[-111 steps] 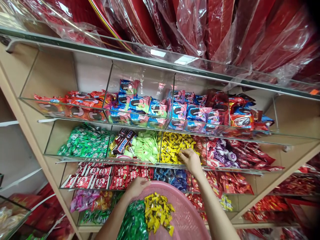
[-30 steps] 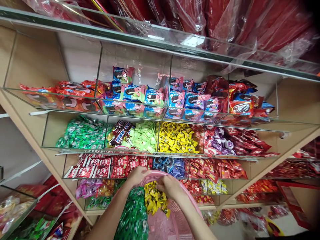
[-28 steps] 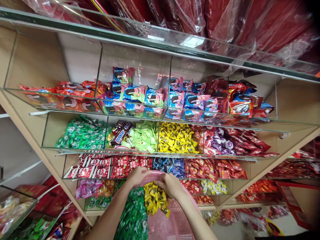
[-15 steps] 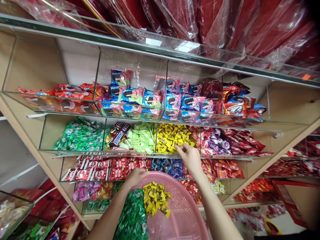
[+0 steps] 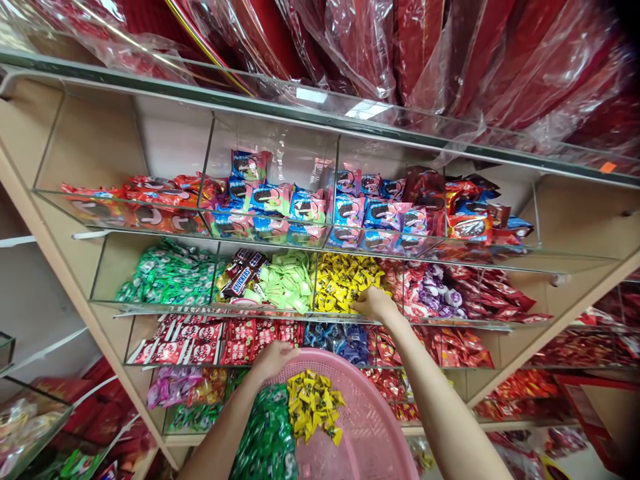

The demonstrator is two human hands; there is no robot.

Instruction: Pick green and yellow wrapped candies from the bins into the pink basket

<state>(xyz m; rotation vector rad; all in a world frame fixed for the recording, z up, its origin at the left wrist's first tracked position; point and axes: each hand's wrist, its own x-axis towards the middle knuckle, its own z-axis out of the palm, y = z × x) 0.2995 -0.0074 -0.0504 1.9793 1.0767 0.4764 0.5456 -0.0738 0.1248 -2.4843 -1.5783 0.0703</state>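
My left hand (image 5: 273, 360) grips the upper left rim of a pink mesh basket (image 5: 380, 400). In the basket lie green-wrapped candies (image 5: 267, 433) on the left and a smaller heap of yellow-wrapped candies (image 5: 314, 405) beside them. My right hand (image 5: 374, 305) reaches into the shelf compartment of yellow candies (image 5: 345, 280), at its front right part. Its fingers are bent down among the wrappers, and the fingertips are partly hidden, so whether a candy is between them cannot be made out.
Clear dividers split the shelves. Green candies (image 5: 173, 273), Snickers bars (image 5: 243, 277) and pale green packets (image 5: 287, 280) stand left of the yellow ones, purple and red candies (image 5: 440, 290) right. Packaged cookies (image 5: 270, 198) fill the shelf above; red packets (image 5: 195, 340) lie below.
My right hand has gone slightly lower and deeper into the yellow candies, its fingers now more hidden. The view has shifted slightly. My left hand stays on the basket rim.
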